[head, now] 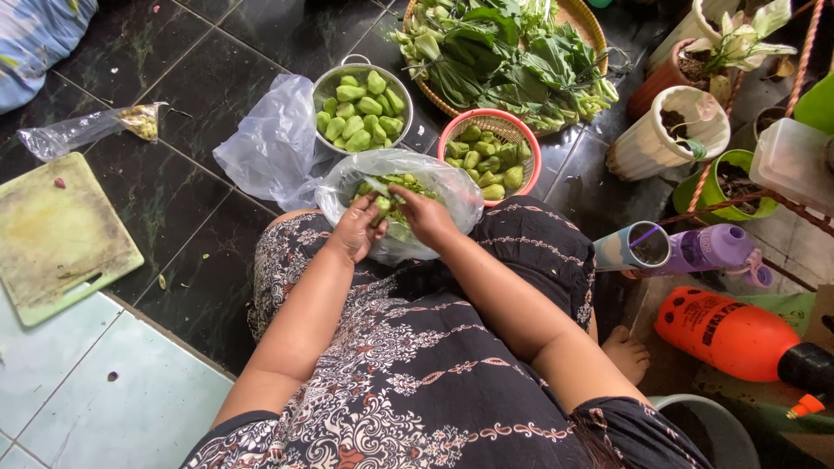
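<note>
While both hands work in the plastic bag, left hand grips a green piece — small, firm, likely slick; right hand pinches a knife — hold by flanks.

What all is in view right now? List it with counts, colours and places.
plastic bag: one, clear, on lap, holds green pieces
metal bowl: one, silver, green pieces inside
small basket: one, red, green pieces inside
woven tray: one, tan, leafy greens, top
cutting board: one, pale green, left floor
plant pots: several, white and green, right
spray bottle: one, orange, lower right
left hand: in bag opening
right hand: in bag opening
</note>
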